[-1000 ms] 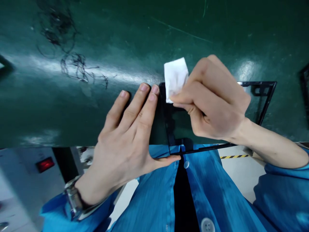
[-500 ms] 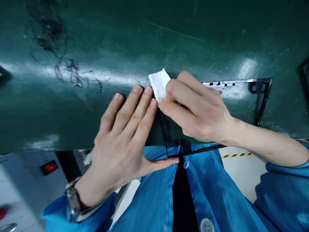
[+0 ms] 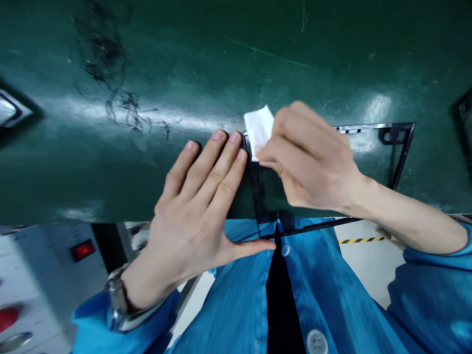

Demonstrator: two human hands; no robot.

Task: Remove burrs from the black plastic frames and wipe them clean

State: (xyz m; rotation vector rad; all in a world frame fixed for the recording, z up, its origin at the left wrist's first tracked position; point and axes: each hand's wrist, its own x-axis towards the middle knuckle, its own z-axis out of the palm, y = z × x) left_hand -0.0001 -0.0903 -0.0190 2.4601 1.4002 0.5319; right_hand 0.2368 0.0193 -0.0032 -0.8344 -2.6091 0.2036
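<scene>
A thin black rectangular frame [image 3: 404, 147] lies on the green work surface, its near edge sticking out past the surface's front edge. My left hand [image 3: 201, 196] rests flat with fingers stretched along the frame's left side; its thumb reaches to the near left corner. Pinched between the fingers of my right hand [image 3: 317, 157] is a small folded white cloth [image 3: 258, 129], held at the frame's far left corner. My right hand hides part of the frame's far bar.
Tangled black threads or shavings [image 3: 127, 110] lie at the far left of the green surface [image 3: 206, 59]. Another dark part [image 3: 465, 115] shows at the right edge, and a shiny-edged piece [image 3: 11, 109] at the left. A red-lit switch [image 3: 81, 250] sits on a panel below.
My right hand has moved slightly right with the white cloth, uncovering the frame's far left corner. My left hand stays spread beside the frame. The view has shifted a little left.
</scene>
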